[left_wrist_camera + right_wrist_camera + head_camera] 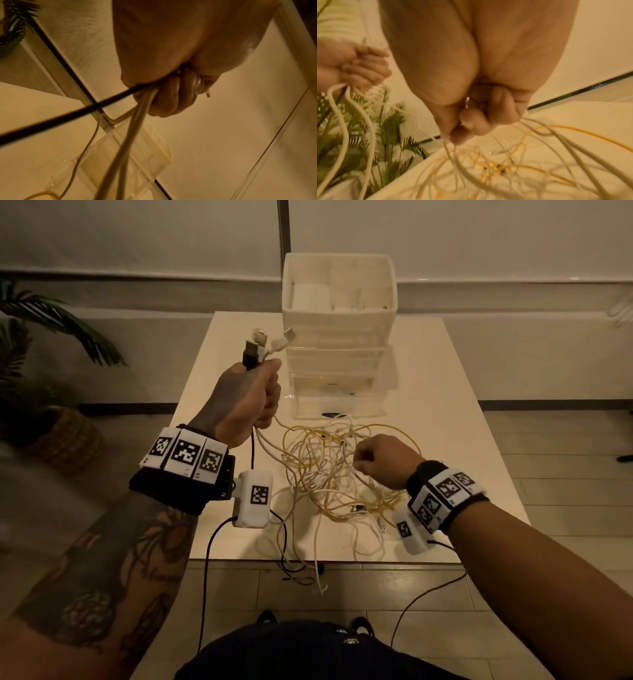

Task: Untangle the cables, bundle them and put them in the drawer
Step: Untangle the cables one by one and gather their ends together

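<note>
A tangle of white and yellow cables (337, 474) lies on the white table (455, 419), some strands hanging over its front edge. My left hand (255, 398) is raised above the table's left side and grips several cable ends, one black and the others white; their plugs (263, 344) stick up out of the fist. In the left wrist view the black cable (68, 116) and white cables (133, 129) run down from the fist. My right hand (380, 458) hovers over the tangle and pinches thin white strands (452, 152). A clear drawer (337, 402) stands open at the foot of the drawer unit.
A white plastic drawer unit (339, 337) with an open bin on top stands at the table's back middle. A potted plant (44, 361) in a woven basket sits on the floor at the left. Black wrist-camera leads (209, 570) hang by my legs.
</note>
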`<act>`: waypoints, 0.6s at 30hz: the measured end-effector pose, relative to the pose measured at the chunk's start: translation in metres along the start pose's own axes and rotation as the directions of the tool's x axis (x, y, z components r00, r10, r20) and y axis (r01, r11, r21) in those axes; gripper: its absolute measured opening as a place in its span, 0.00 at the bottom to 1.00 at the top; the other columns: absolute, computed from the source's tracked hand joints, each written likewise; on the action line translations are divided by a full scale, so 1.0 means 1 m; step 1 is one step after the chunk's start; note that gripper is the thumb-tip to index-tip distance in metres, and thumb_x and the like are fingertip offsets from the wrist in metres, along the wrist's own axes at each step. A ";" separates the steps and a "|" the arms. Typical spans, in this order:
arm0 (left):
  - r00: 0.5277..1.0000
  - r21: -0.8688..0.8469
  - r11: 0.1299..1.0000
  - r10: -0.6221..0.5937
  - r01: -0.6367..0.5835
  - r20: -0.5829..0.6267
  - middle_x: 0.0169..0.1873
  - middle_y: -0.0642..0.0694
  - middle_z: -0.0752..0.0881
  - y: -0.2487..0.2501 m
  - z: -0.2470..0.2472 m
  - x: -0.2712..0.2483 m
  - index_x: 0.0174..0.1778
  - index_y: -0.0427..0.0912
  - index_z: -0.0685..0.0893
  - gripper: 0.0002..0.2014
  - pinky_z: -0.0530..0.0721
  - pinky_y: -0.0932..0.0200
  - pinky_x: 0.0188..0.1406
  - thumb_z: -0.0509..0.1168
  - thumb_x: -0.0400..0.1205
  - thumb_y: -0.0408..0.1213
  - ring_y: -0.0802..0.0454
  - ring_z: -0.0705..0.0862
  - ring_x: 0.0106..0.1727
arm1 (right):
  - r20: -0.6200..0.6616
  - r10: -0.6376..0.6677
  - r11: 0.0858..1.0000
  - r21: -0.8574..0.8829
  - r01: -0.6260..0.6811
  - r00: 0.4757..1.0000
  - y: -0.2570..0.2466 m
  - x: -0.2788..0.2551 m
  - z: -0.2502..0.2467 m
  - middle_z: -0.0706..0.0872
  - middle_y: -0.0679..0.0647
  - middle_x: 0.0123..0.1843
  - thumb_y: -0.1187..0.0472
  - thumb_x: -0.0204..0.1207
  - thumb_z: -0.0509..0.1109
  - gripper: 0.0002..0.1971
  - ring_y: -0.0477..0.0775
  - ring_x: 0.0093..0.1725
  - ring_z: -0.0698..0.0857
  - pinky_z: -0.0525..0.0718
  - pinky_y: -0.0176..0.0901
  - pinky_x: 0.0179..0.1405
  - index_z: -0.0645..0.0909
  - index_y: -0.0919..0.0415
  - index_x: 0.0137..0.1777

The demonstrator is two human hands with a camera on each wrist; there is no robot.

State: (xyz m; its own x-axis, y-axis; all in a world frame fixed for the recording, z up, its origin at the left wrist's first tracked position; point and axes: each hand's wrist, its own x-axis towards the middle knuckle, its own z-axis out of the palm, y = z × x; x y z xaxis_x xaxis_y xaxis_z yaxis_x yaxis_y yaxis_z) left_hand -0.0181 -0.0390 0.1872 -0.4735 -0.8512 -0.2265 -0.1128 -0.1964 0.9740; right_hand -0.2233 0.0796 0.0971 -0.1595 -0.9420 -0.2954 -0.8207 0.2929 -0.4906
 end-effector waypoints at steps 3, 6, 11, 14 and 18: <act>1.000 0.067 0.998 -0.015 0.016 -0.023 0.19 0.51 0.66 -0.003 0.004 0.001 0.26 0.47 0.67 0.21 0.58 0.60 0.21 0.57 0.88 0.43 0.55 0.63 0.19 | 0.101 -0.020 0.999 0.032 0.016 0.995 0.005 -0.002 0.018 0.87 0.46 0.43 0.60 0.77 0.73 0.03 0.47 0.45 0.83 0.76 0.38 0.45 0.88 0.53 0.43; 0.999 0.079 0.996 -0.027 0.029 -0.027 0.19 0.52 0.65 -0.003 0.009 -0.004 0.31 0.48 0.67 0.19 0.56 0.60 0.21 0.57 0.88 0.48 0.56 0.61 0.20 | 0.133 0.029 0.999 -0.040 -0.024 0.991 0.007 -0.002 0.036 0.88 0.47 0.46 0.61 0.77 0.73 0.04 0.46 0.45 0.84 0.76 0.35 0.41 0.89 0.55 0.48; 0.974 0.054 0.991 -0.133 0.126 0.185 0.20 0.51 0.60 -0.004 0.005 -0.008 0.26 0.50 0.62 0.23 0.51 0.62 0.21 0.54 0.89 0.49 0.55 0.55 0.20 | -0.036 0.090 0.996 -0.003 -0.090 0.995 0.016 0.000 0.051 0.85 0.56 0.58 0.63 0.82 0.64 0.12 0.57 0.55 0.84 0.79 0.42 0.50 0.84 0.58 0.62; 0.947 0.068 0.986 -0.167 0.154 0.276 0.21 0.52 0.58 -0.003 0.001 -0.009 0.23 0.50 0.61 0.26 0.50 0.63 0.20 0.53 0.89 0.51 0.56 0.55 0.20 | -0.146 0.103 0.995 0.007 -0.103 0.984 0.017 0.000 0.049 0.85 0.56 0.45 0.60 0.81 0.63 0.07 0.60 0.47 0.84 0.83 0.48 0.46 0.83 0.59 0.48; 0.948 0.007 0.992 -0.120 0.123 0.295 0.20 0.52 0.59 0.000 -0.005 -0.010 0.23 0.49 0.61 0.26 0.49 0.60 0.22 0.53 0.89 0.50 0.56 0.55 0.20 | -0.199 0.155 0.988 0.011 -0.156 0.968 0.017 0.002 0.039 0.77 0.53 0.31 0.58 0.77 0.65 0.11 0.57 0.33 0.78 0.73 0.42 0.30 0.74 0.60 0.33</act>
State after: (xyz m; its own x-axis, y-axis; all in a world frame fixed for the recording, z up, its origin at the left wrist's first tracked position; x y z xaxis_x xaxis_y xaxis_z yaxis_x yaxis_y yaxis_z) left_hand -0.0090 -0.0333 0.1891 -0.6926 -0.6400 -0.3327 -0.1769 -0.2964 0.9385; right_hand -0.2163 0.0888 0.0562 -0.3907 -0.8988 -0.1987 -0.7795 0.4379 -0.4479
